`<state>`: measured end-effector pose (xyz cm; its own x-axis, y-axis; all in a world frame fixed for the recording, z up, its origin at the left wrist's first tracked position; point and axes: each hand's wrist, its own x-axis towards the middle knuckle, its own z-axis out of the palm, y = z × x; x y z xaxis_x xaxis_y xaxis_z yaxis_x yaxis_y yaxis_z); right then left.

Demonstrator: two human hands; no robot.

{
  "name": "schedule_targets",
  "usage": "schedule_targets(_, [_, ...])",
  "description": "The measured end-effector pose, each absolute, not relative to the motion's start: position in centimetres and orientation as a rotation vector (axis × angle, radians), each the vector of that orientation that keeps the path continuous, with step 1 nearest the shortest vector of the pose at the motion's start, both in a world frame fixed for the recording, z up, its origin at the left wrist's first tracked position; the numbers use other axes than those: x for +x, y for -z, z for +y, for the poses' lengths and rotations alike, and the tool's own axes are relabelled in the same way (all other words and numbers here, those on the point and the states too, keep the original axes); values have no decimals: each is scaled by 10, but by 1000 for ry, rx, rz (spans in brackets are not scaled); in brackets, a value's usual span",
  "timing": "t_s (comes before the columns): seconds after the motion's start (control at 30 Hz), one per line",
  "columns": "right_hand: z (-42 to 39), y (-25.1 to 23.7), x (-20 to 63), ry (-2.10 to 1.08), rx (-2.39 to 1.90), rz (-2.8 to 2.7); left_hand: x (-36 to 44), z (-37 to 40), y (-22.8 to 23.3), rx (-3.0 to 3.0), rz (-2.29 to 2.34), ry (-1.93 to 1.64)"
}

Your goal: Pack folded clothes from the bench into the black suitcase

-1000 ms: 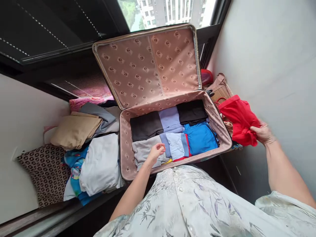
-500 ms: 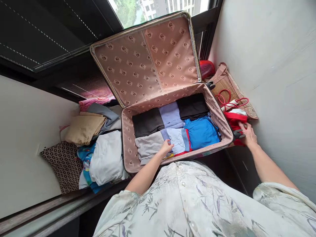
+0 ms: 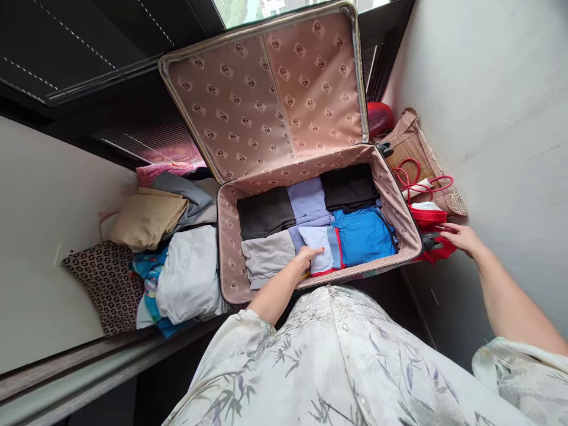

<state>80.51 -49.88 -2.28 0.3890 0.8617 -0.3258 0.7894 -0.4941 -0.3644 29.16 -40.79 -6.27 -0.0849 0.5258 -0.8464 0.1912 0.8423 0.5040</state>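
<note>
The left hand (image 3: 309,256) lies flat, fingers loose, on the pale blue folded garment (image 3: 320,251) at the near edge of the suitcase (image 3: 228,248). The right hand (image 3: 459,236), open, seems just clear of the red garment (image 3: 432,234) to the right. Press folds evenly, keeping rows square.

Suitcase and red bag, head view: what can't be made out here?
- Suitcase: lower clothing layers hidden by the folded top layer.
- Yellow item: mostly hidden under the left hand.
- Red bag: contents hidden; suitcase wall covers its side near the right hand.
</note>
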Motion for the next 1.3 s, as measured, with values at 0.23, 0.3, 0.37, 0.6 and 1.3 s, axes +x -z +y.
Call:
schedule_targets(0.23, [-483, -35, 732, -136, -2359, -1406, 281, -403, 20, 623, 1569, -380])
schedule_targets(0.3, [-474, -50, 681, -247, -2202, -1364, 274, -403, -3, 615, 1373, -434])
schedule_targets(0.37, [-467, -59, 625, -665, -2005, -1302, 273, -405, -27, 582, 1150, -473])
schedule_targets(0.6, [-463, -72, 520, -1834, -1124, -780, 316, -418, -73, 533, 852, -402])
schedule_targets(1.3, [-490, 6, 754, -686, -2753, -1665, 267, -422, -22, 593, 1231, -357])
